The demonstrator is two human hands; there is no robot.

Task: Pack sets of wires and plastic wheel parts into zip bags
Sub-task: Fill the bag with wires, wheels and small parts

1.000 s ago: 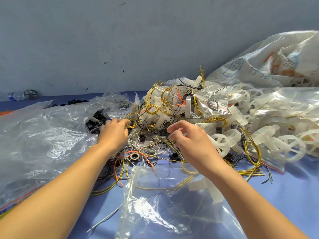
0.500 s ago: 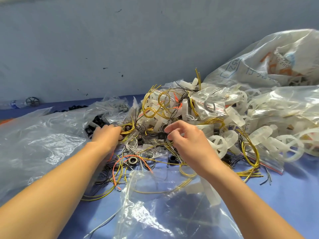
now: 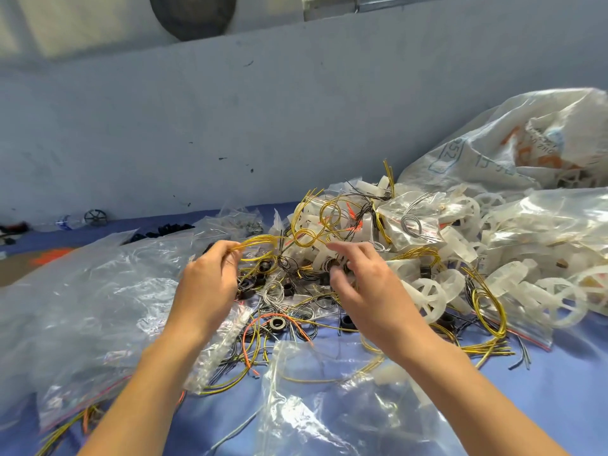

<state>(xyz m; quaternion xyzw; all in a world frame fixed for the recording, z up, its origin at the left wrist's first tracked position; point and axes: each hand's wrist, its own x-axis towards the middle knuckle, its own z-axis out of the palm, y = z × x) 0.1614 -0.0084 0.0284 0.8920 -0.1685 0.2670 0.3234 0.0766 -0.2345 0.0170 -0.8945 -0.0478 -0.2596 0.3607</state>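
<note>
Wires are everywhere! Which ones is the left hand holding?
The yellow bundle arching out of the left hand, pinched in its grip. It stands raised above the pile; the other wires lie loose there.

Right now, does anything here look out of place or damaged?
Nothing looks damaged. A dark spoked wheel lies by the wall at far left, away from the white wheels. The yellow wires that the left hand pinches are tangled with black wires.

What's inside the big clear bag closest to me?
A yellow wire and a white plastic part show through the zip bag. The right forearm covers its right side, hiding anything there.
</note>
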